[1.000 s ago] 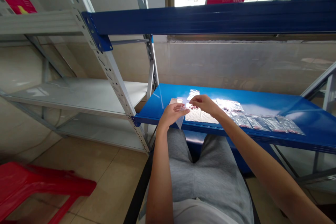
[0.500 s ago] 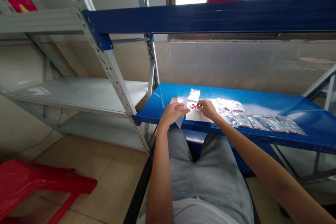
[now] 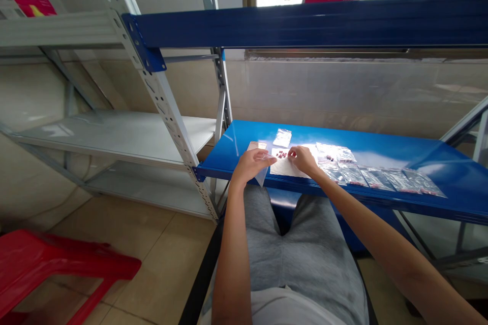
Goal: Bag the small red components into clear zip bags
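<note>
**Hand passage limited by rack steel and bags.**
From the right hand (image 3: 303,159), a row of small zip bags (image 3: 375,176) obstructs 3 o'clock; the blue shelf (image 3: 400,150) offers passage at 1 o'clock, beneath the blue upper beam (image 3: 305,25). A perforated white upright (image 3: 171,132) obstructs 9 o'clock beyond the left hand (image 3: 251,165).

Left hand (image 3: 251,165): pinching clear plastic bag (image 3: 261,175) near front edge.
Right hand (image 3: 303,159): on white sheet (image 3: 282,167), beside small red pieces (image 3: 282,154).
Blue shelf (image 3: 400,150): filled bags (image 3: 375,179) lined along front edge, right side.
</note>
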Motion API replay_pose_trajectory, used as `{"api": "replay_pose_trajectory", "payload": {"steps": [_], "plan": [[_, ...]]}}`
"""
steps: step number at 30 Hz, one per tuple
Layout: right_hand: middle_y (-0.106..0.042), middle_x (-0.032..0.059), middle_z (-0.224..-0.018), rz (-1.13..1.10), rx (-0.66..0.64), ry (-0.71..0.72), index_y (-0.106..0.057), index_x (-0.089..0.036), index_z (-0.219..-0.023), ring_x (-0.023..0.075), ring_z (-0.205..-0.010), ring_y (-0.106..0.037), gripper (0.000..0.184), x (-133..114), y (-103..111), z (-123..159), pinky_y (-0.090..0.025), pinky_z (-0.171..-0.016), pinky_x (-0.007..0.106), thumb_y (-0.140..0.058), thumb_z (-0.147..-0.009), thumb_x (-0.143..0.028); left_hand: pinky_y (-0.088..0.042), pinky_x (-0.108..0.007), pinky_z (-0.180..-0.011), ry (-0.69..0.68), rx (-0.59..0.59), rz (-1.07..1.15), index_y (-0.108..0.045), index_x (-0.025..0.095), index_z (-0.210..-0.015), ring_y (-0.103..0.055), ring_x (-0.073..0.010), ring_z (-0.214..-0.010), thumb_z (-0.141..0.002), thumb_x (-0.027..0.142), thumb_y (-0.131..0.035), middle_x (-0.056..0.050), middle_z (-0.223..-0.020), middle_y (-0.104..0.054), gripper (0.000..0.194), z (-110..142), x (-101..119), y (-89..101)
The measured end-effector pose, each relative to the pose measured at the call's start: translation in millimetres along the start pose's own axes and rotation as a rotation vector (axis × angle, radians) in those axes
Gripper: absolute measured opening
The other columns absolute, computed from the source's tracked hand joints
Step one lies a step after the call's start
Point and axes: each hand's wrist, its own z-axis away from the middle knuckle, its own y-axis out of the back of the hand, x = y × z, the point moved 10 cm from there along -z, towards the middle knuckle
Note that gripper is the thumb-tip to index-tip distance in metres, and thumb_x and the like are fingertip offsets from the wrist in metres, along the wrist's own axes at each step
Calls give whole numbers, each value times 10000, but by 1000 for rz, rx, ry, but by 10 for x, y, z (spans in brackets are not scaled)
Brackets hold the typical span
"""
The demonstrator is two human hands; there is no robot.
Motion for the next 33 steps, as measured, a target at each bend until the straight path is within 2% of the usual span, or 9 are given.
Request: {"api": "replay_pose_trajectory", "payload": {"steps": [6, 10, 13, 17, 19, 22, 28, 30, 33], "plan": [[-771, 131, -996, -54, 15, -3, -785, -134, -971, 218, -879, -677, 185, -28, 49, 13, -448, -730, 270, -618, -895, -151, -546, -408, -933, -4, -1, -12, -766, 188, -1112, -681, -326, -1133, -696, 572, -852, -139, -1192, -742, 573, 17, 30, 1], [-769, 111, -905, -153, 47, -10, -783, -135, -907, 199, -784, -657, 160, -128, 214, 24, -437, -690, 278, -639, -879, -200, -543, -402, -920, 4, -8, -28, -768, 186, -1105, -687, -326, -1111, -694, 579, -848, -130, -1161, -751, 574, 20, 39, -11], [-739, 69, -793, -330, 19, 33, -769, -152, -857, 180, -707, -624, 154, -338, 365, 53, -421, -640, 276, -646, -853, -245, -540, -395, -904, 9, -12, -42, -763, 173, -1105, -694, -320, -1083, -704, 579, -839, -131, -1149, -753, 576, 15, 40, -25], [-700, 56, -735, -612, -79, 188, -737, -149, -834, 163, -664, -589, 235, -772, 549, 146, -430, -609, 276, -643, -865, -362, -530, -368, -880, -10, -26, -48, -754, 158, -1101, -699, -301, -1052, -715, 567, -832, -127, -1145, -752, 568, 16, 75, -49], [-701, 59, -751, -621, -121, 237, -741, -148, -828, 162, -676, -578, 237, -931, 593, 192, -432, -613, 279, -655, -853, -368, -526, -351, -859, -12, -27, -47, -751, 156, -1099, -702, -292, -1032, -713, 565, -833, -120, -1119, -758, 569, 22, 93, -49], [-700, 52, -753, -576, -164, 261, -754, -147, -826, 156, -675, -556, 216, -1042, 586, 230, -422, -620, 283, -641, -844, -330, -521, -328, -824, -17, -34, -31, -752, 159, -1088, -707, -281, -998, -716, 563, -830, -107, -1062, -768, 555, 34, 117, -53], [-700, 51, -750, -627, -153, 269, -753, -146, -841, 158, -685, -567, 241, -960, 584, 225, -431, -624, 276, -614, -852, -343, -522, -330, -815, -15, -32, -50, -753, 164, -1086, -699, -288, -1019, -721, 578, -821, -111, -1101, -759, 556, 25, 88, -45], [-711, 62, -765, -625, -134, 242, -747, -147, -833, 160, -687, -585, 243, -833, 580, 184, -439, -628, 275, -609, -859, -345, -528, -346, -843, -10, -20, -54, -754, 163, -1098, -694, -299, -1049, -714, 581, -827, -121, -1145, -750, 572, 18, 71, -33], [-723, 71, -762, -512, -85, 144, -746, -150, -818, 169, -680, -604, 252, -509, 522, 76, -422, -616, 279, -602, -879, -347, -533, -370, -890, 6, -11, -50, -755, 164, -1112, -696, -309, -1071, -709, 576, -837, -131, -1166, -748, 582, 15, 48, -21]]}}
